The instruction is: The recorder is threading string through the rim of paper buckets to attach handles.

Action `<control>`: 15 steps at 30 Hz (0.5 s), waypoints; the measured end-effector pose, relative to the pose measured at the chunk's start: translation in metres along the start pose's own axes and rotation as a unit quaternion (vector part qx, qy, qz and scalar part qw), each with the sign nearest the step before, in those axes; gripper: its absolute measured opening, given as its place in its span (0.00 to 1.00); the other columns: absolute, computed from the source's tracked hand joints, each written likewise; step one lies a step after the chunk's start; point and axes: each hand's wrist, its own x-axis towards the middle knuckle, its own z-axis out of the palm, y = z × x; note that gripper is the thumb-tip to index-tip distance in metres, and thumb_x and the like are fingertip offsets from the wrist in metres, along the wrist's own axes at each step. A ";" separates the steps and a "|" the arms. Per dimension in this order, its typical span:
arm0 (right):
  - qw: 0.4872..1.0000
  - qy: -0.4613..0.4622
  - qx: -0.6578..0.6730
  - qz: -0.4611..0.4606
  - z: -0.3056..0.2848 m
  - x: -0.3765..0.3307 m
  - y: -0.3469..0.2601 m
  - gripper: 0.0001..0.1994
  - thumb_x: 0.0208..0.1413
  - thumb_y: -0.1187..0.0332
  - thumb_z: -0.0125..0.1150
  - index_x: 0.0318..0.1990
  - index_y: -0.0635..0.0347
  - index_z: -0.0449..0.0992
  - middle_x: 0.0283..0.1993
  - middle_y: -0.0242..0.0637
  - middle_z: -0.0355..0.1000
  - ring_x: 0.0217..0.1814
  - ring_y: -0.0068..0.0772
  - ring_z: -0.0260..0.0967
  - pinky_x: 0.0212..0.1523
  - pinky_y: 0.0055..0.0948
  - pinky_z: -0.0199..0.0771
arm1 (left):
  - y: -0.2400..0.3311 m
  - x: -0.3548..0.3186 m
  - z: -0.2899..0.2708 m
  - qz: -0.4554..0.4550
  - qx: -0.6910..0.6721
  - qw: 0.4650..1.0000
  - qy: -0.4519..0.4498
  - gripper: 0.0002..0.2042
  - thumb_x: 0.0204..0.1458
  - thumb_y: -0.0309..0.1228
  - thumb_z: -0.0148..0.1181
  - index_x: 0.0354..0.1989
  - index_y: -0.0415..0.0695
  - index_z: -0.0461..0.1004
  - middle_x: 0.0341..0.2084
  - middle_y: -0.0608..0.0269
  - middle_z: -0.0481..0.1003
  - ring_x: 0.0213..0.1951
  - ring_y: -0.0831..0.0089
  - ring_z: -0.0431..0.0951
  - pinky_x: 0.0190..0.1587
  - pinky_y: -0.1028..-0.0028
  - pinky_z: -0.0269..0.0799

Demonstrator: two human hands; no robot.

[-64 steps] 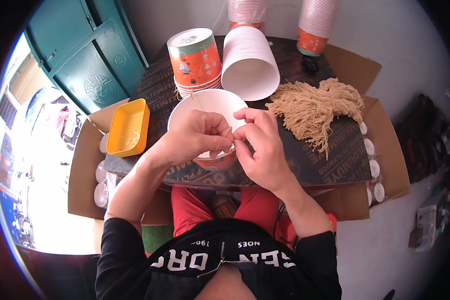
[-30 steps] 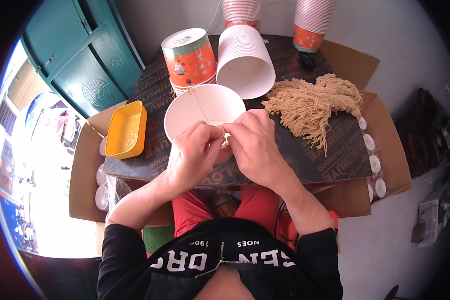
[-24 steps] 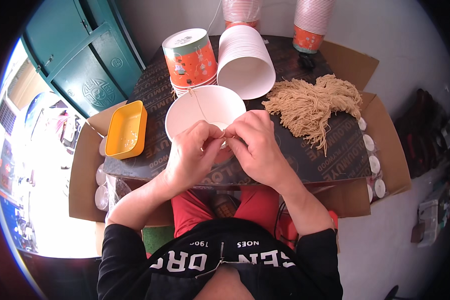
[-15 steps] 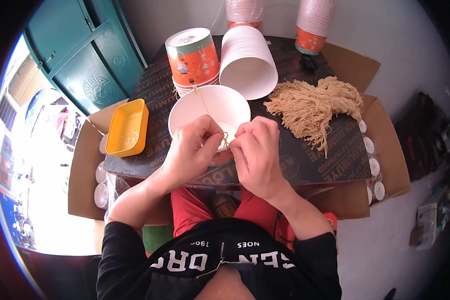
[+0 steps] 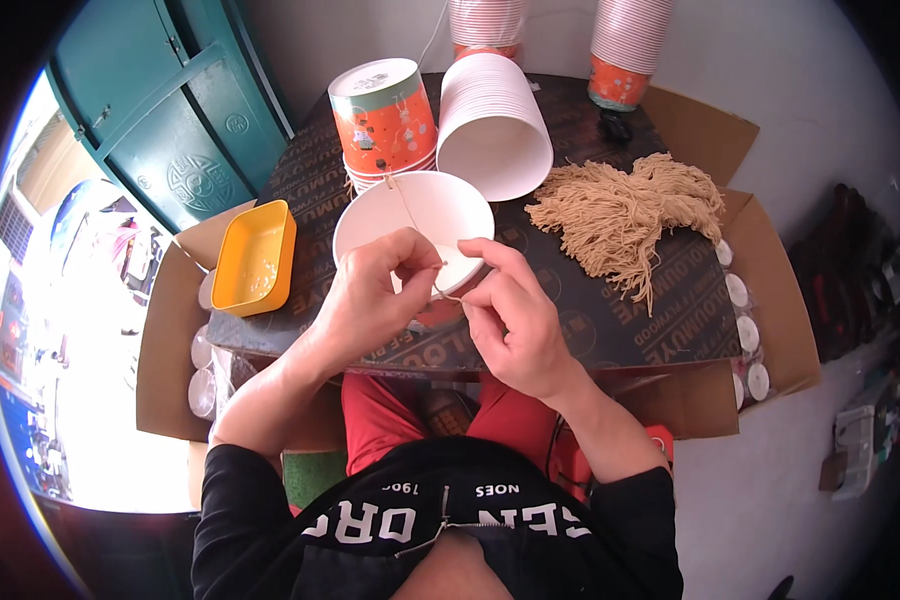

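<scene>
A white-lined paper bucket (image 5: 370,222) with an orange outside stands tilted on the dark table, its mouth facing me. A thin tan string (image 5: 407,206) is tied at its far rim and runs across the mouth to my hands. At the near rim, my left hand (image 5: 368,300) pinches the string between thumb and index finger. Just to the right, my right hand (image 5: 522,335) holds another part of it between thumb and a finger, with the index finger stretched over the rim. The exact form of the string between the fingertips is too small to make out.
Behind the bucket are upside-down orange buckets (image 5: 382,125) and a tilted nested stack (image 5: 495,140). A bundle of tan strings (image 5: 630,215) lies right on the table (image 5: 610,335). A yellow tray (image 5: 228,250) sits left. Open cardboard boxes (image 5: 785,320) flank the table.
My right hand's fingers have spread and its index finger has lifted off the string. The looped string between my hands has drawn out. The bucket has shifted slightly left.
</scene>
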 end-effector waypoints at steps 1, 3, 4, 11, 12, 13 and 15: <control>1.000 -0.011 0.026 0.002 -0.001 0.001 0.002 0.07 0.52 0.84 0.58 0.36 0.66 0.69 0.52 0.50 0.70 0.37 0.41 0.74 0.35 0.33 0.73 | 0.003 -0.001 -0.001 0.011 -0.011 1.000 -0.015 0.03 0.52 0.22 0.60 0.32 0.35 0.75 0.23 0.59 0.77 0.28 0.74 0.78 0.33 0.72 0.74; 0.998 -0.023 0.051 0.005 -0.002 0.001 0.001 0.07 0.52 0.84 0.58 0.36 0.66 0.69 0.52 0.50 0.71 0.35 0.38 0.74 0.33 0.31 0.73 | 0.010 -0.002 -0.001 -0.014 -0.058 0.998 -0.030 0.03 0.52 0.22 0.60 0.32 0.35 0.75 0.23 0.60 0.77 0.28 0.76 0.77 0.34 0.72 0.74; 0.995 -0.036 0.082 0.037 -0.002 0.001 0.000 0.07 0.52 0.84 0.58 0.36 0.65 0.69 0.50 0.49 0.72 0.34 0.36 0.74 0.33 0.29 0.73 | 0.011 -0.003 -0.001 -0.039 -0.104 0.993 -0.043 0.02 0.52 0.22 0.61 0.32 0.36 0.75 0.24 0.61 0.77 0.29 0.78 0.77 0.34 0.73 0.74; 0.987 -0.022 0.130 0.088 0.005 -0.003 0.003 0.06 0.56 0.84 0.56 0.36 0.64 0.69 0.38 0.40 0.73 0.31 0.30 0.70 0.32 0.26 0.70 | 0.004 -0.005 -0.005 0.008 -0.053 0.997 -0.054 0.03 0.52 0.23 0.62 0.31 0.36 0.74 0.26 0.63 0.78 0.31 0.79 0.77 0.33 0.75 0.74; 0.987 -0.022 0.130 0.088 0.005 -0.004 0.003 0.06 0.56 0.84 0.56 0.36 0.64 0.69 0.38 0.40 0.73 0.31 0.30 0.70 0.32 0.26 0.70 | 0.009 -0.006 -0.006 -0.015 -0.055 0.997 -0.056 0.03 0.51 0.21 0.61 0.31 0.37 0.74 0.26 0.64 0.76 0.32 0.79 0.76 0.37 0.75 0.72; 0.987 -0.017 0.126 0.096 0.005 -0.004 0.003 0.05 0.56 0.84 0.55 0.37 0.64 0.69 0.36 0.39 0.72 0.31 0.30 0.70 0.32 0.26 0.70 | 0.012 -0.007 -0.007 -0.039 -0.056 0.996 -0.059 0.03 0.50 0.20 0.61 0.31 0.38 0.73 0.27 0.66 0.74 0.34 0.78 0.75 0.40 0.75 0.71; 0.987 -0.012 0.122 0.105 0.004 -0.005 0.003 0.05 0.57 0.84 0.54 0.37 0.64 0.69 0.34 0.38 0.71 0.31 0.30 0.70 0.32 0.26 0.70 | 0.008 -0.011 -0.004 0.020 0.001 0.999 -0.046 0.04 0.48 0.19 0.61 0.31 0.39 0.72 0.26 0.64 0.74 0.33 0.74 0.75 0.42 0.73 0.71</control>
